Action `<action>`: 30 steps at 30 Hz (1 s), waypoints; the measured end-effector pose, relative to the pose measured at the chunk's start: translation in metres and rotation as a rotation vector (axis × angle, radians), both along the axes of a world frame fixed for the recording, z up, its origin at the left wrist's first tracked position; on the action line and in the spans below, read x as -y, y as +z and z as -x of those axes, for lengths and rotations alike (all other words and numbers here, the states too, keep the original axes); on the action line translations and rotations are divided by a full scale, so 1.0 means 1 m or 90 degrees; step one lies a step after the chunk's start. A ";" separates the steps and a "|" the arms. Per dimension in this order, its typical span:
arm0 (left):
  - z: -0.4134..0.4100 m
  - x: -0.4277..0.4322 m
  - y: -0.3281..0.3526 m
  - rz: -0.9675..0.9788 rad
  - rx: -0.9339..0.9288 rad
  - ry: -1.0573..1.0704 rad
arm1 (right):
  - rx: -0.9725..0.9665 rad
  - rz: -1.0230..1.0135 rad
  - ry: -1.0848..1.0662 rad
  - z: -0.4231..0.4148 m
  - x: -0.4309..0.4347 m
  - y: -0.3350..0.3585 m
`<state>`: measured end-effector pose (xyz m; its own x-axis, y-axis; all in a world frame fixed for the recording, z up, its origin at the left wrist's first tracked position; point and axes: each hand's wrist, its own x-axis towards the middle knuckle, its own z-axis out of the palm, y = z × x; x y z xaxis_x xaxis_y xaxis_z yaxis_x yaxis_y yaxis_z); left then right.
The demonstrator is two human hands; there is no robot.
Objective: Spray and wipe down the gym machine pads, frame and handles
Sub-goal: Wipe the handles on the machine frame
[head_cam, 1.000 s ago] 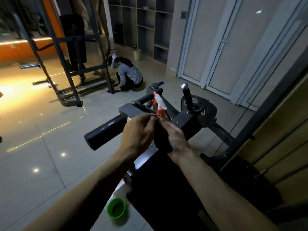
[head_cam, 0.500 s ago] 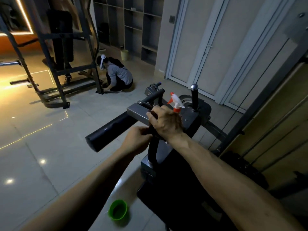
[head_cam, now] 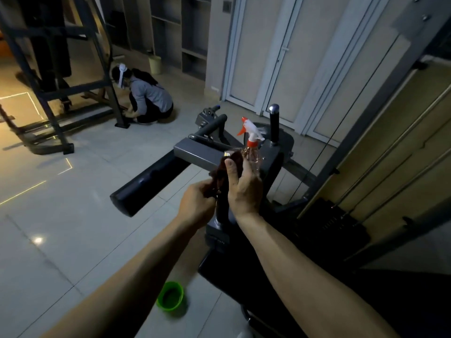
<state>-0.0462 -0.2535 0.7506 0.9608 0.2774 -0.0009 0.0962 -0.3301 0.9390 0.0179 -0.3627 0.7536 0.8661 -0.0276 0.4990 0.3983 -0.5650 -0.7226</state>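
A grey gym machine frame [head_cam: 195, 152] stands in front of me, with a black roller pad [head_cam: 146, 184] sticking out to the left and an upright handle [head_cam: 274, 125] with a chrome cap behind it. My right hand [head_cam: 244, 191] pinches a dark red cloth [head_cam: 220, 172] under its raised thumb. My left hand [head_cam: 197, 203] grips the cloth's lower end over the machine's dark post. A clear spray bottle [head_cam: 252, 154] with an orange and white nozzle rises just behind my right fingers; whether they hold it is hidden.
A green cup [head_cam: 170, 298] sits on the tiled floor beside the machine's black seat pad [head_cam: 244, 276]. Another person [head_cam: 148, 98] crouches at a dark rack [head_cam: 61, 93] to the far left. Cables and guide rods [head_cam: 366, 191] run along the right.
My right hand has turned from palm-down on the frame to thumb-up, and the cloth now shows between both hands. The view has shifted slightly to the right.
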 end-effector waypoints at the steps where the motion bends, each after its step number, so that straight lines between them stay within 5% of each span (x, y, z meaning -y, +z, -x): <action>1: 0.003 0.002 -0.002 0.014 0.000 -0.003 | 0.010 0.024 -0.016 0.007 0.002 -0.005; 11: 0.034 0.012 -0.032 -0.053 0.165 -0.089 | -0.007 0.151 -0.059 0.065 0.013 -0.084; 18: 0.049 0.008 -0.054 -0.087 0.030 -0.028 | -0.101 0.280 0.002 0.077 0.047 -0.094; 25: 0.057 -0.007 -0.012 0.082 0.189 -0.225 | -0.422 -0.275 0.184 0.067 0.024 0.011; 28: 0.043 -0.004 -0.005 0.140 0.202 -0.106 | -0.484 -0.324 0.258 0.062 0.020 0.033; 30: 0.026 -0.005 0.000 0.158 0.193 0.054 | -0.419 -0.342 0.220 0.054 0.024 0.036</action>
<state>-0.0723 -0.2488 0.7507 0.9013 0.3832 0.2019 -0.1801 -0.0924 0.9793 -0.0364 -0.3872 0.7892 0.9743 0.2006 -0.1027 -0.1022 -0.0129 -0.9947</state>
